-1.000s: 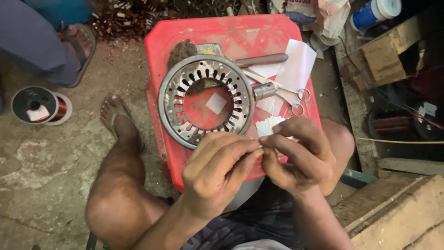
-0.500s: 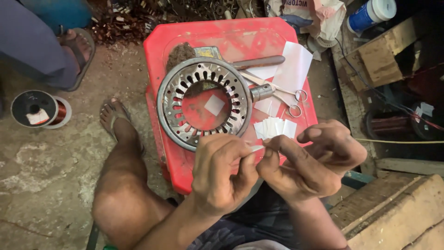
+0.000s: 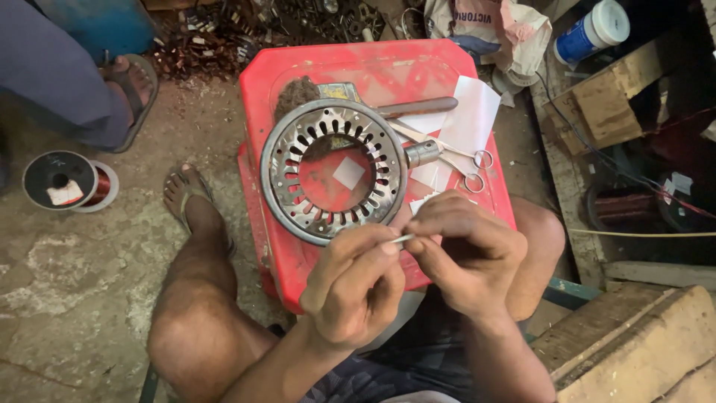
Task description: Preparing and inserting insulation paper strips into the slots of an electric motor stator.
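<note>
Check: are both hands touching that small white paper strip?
Touching. The head view shows the left hand and right hand pinching the white paper strip between their fingertips, in front of the metal stator ring.

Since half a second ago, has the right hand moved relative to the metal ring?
Yes. The right hand has drawn in toward the left hand, its fingers folding over the small paper strip just below the slotted metal ring.

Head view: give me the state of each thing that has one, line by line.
Stator ring: flat on the red stool, slots empty.
Paper strip: pinched between both hands, off the stool.
Left hand: closed on the strip.
Right hand: closed on the strip.
Scissors: lying on the stool, blades shut.
Wire spool: on the ground, lying flat.
Blue bottle: capped.
</note>
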